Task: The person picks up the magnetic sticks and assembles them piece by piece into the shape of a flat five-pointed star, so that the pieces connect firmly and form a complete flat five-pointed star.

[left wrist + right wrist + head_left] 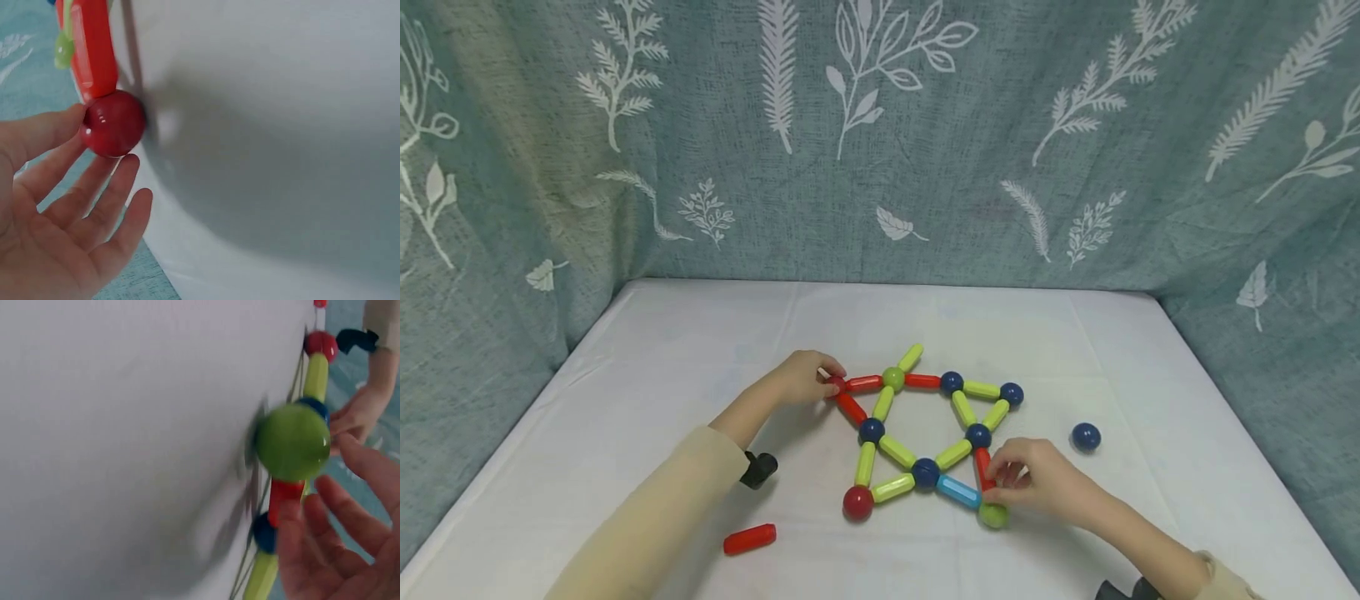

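Note:
On the white cloth lies a flat frame of coloured rods and balls. My left hand point(803, 377) pinches the red ball point(114, 125) at its far left corner, where two red rods meet. The left wrist view shows the thumb and a finger on that ball, the other fingers spread. At the near right corner, my right hand point(1037, 479) is beside a red rod point(982, 468) and the light green ball point(292, 442). Its fingers are loosely spread and partly cover that rod; firm contact is unclear. A blue rod point(959, 492) also meets this corner.
A loose red rod point(749, 539) lies at the near left, and a loose dark blue ball point(1086, 437) at the right. One green rod point(911, 358) sticks out from the frame's far side. Behind the table hangs a teal curtain point(820, 208) with white leaves.

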